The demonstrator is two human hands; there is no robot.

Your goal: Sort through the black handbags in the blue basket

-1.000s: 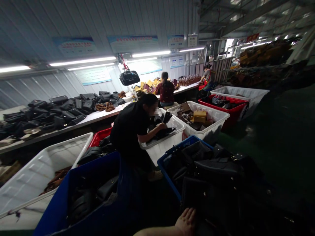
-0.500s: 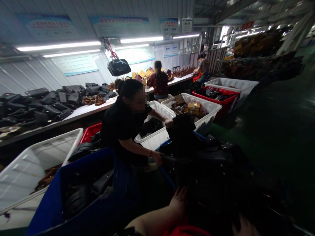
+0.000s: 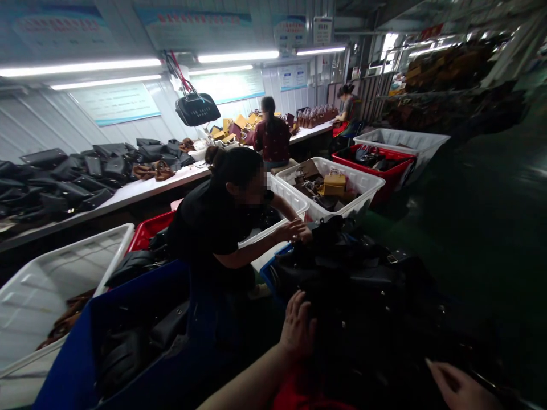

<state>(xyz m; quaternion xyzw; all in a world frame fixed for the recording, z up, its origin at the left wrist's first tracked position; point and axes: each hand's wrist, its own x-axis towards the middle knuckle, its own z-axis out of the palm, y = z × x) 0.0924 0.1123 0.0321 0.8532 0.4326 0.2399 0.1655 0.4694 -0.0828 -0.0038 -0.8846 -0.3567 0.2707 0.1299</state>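
Black bags (image 3: 363,285) are heaped in a blue bin (image 3: 269,276) in front of me, with metal fittings glinting in the dark. My left hand (image 3: 298,326) rests against the near left side of this heap, its fingers stretched out. At the lower right, my right hand (image 3: 459,387) is beside the bags with one finger extended and the others loosely bent; I see nothing held in it. Across the heap, a co-worker in black (image 3: 213,210) leans over, both hands (image 3: 297,230) together at a black bag on the far side.
Left of me stand another blue bin (image 3: 72,353) with black bags and a white bin (image 3: 106,247). A long table (image 3: 132,193) along the wall carries black bags (image 3: 72,176). White (image 3: 376,185) and red bins (image 3: 405,166) stand beyond. Two people sit farther along the table.
The co-worker has lowered the raised black bag onto the heap and brought both hands together. My left hand has moved up; my right hand has shifted right and shows more.
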